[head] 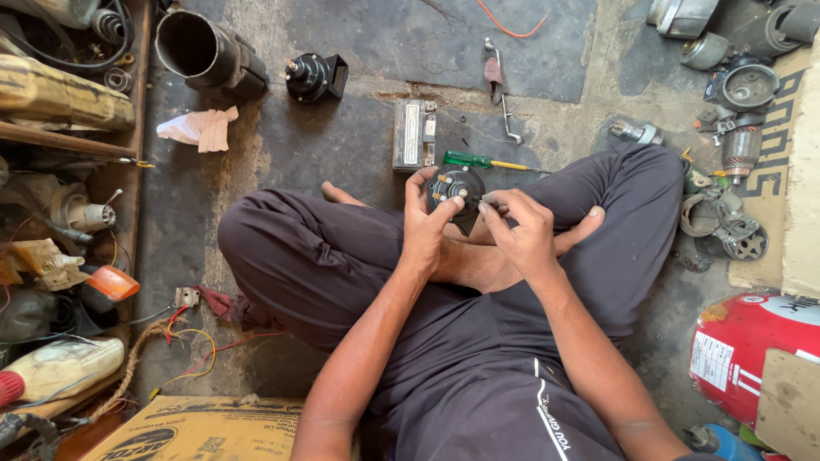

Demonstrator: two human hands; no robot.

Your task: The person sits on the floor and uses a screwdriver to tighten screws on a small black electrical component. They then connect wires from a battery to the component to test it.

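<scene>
A person sits cross-legged on a grimy workshop floor (359,145), and the left hand (424,229) is clamped around a round black vehicle horn (454,189), held up over the crossed ankles with its face toward the camera. The right hand (521,229) has its fingertips pinched together at the horn's right edge, on what seems to be a small metal part or tool tip; it is too small to tell which. Just beyond the horn, a green-handled screwdriver (478,160) lies on the floor beside a small rectangular battery (413,133). A second black horn (314,77) sits farther off to the left, near a dark cylindrical housing (205,53) and a crumpled piece of paper (198,128). A metal wrench-like tool (499,90) lies beyond the battery. At the right, motor parts (736,111) are piled, with a red container (743,346) closer in.
</scene>
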